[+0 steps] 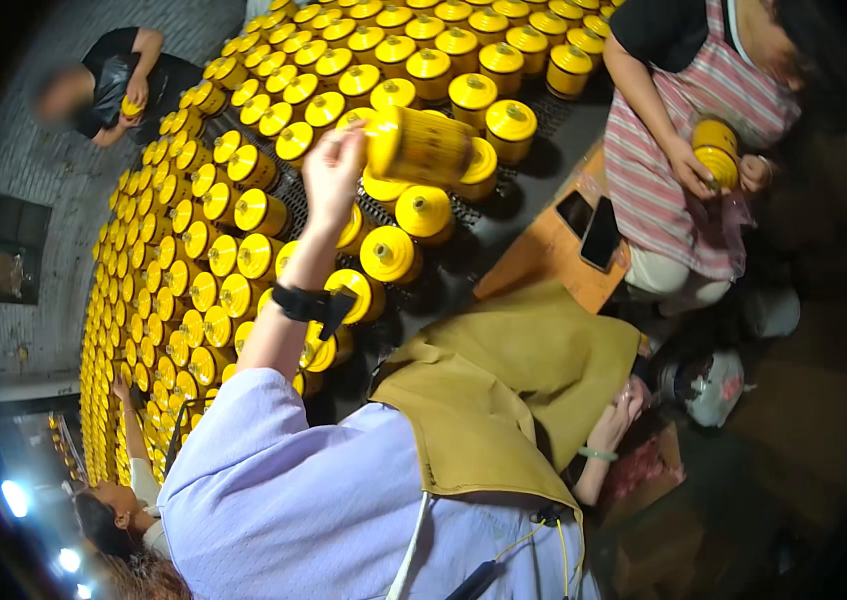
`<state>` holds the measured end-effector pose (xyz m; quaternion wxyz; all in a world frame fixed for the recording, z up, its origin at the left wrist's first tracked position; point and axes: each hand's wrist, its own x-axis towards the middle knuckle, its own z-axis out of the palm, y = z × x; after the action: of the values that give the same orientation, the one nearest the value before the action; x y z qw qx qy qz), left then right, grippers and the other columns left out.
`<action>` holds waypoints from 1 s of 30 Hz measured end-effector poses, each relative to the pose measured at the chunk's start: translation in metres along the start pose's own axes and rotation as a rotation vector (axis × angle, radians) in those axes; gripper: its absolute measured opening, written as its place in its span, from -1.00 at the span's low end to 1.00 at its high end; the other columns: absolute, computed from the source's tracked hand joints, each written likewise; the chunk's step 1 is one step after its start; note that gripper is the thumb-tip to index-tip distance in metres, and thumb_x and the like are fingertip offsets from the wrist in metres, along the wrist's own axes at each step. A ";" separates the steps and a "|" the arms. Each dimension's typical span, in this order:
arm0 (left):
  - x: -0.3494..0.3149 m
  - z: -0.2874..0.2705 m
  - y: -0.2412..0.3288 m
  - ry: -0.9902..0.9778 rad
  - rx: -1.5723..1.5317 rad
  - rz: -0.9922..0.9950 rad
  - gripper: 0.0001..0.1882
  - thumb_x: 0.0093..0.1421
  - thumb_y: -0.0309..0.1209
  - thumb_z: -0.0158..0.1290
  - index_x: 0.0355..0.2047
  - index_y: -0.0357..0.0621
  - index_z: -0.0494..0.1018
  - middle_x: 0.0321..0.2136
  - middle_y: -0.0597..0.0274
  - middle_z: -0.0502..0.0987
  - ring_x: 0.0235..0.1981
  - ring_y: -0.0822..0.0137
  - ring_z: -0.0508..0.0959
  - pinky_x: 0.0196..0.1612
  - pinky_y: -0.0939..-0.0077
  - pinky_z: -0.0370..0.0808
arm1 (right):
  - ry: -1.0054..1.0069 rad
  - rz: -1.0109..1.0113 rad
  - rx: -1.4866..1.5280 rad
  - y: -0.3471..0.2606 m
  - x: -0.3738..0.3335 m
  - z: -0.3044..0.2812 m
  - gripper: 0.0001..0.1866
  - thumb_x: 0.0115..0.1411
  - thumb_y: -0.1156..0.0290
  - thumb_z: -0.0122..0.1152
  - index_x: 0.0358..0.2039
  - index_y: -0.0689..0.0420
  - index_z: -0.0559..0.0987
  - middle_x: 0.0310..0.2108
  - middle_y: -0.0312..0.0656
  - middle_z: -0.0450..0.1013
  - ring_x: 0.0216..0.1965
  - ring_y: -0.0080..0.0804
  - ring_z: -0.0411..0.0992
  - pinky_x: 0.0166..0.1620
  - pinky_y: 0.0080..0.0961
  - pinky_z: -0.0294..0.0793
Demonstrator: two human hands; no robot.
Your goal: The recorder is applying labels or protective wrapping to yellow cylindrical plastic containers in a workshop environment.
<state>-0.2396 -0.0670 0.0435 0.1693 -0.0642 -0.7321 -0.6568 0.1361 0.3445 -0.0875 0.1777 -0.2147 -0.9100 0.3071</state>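
My left hand (335, 170), with a black band on its wrist, is raised over the rows. Its fingers are closed on one end of a yellow canister (421, 146), a cylinder tipped on its side and blurred by motion. Just beneath and around it stand many like canisters (390, 253), each with a stepped round top and a small metal knob. Down by my lap, my right hand (625, 402) wears a pale green bangle. Its fingers are curled in; what they hold, if anything, does not show. An olive apron (513, 390) covers my lap.
Two dark phones (598, 235) lie on an orange-brown board (543, 250). A person in a striped apron (678, 150) holds another canister at right. Two more people are at the far left and lower left. Beside my right hand is a box with red material (648, 465).
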 end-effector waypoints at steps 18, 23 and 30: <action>-0.013 -0.208 -0.081 -0.079 1.240 0.181 -0.77 0.03 -0.29 0.29 -0.48 -0.18 0.54 -0.27 0.17 0.62 -0.29 0.09 0.61 -0.21 0.32 0.52 | 0.270 0.386 -0.024 0.031 0.000 0.010 -0.59 0.17 0.60 0.10 0.06 0.23 0.37 -0.10 0.05 0.46 -0.06 -0.21 0.47 -0.03 -0.35 0.47; 0.062 -0.187 -0.105 0.037 1.279 0.191 -0.63 0.10 -0.17 0.22 -0.18 -0.12 0.50 -0.12 0.20 0.55 -0.14 0.09 0.56 -0.14 0.29 0.51 | 0.330 0.518 0.418 0.009 0.005 0.003 -0.35 0.26 0.45 -0.01 0.33 0.12 0.04 0.07 0.14 0.36 0.07 -0.07 0.36 0.10 -0.25 0.35; 0.149 -0.176 -0.180 -0.176 1.407 -0.313 -0.59 0.18 -0.10 0.09 -0.13 -0.17 0.56 0.03 -0.03 0.45 -0.10 -0.05 0.54 -0.01 0.13 0.46 | 0.177 0.301 -0.278 -0.013 0.016 0.012 -0.54 0.21 0.39 0.22 0.13 0.11 0.42 -0.02 0.02 0.30 -0.02 -0.07 0.36 0.01 -0.28 0.40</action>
<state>-0.4067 -0.2828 -0.0622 0.0150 0.1131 -0.9927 -0.0392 0.1135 0.3372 -0.0854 0.1778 -0.3969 -0.8820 0.1816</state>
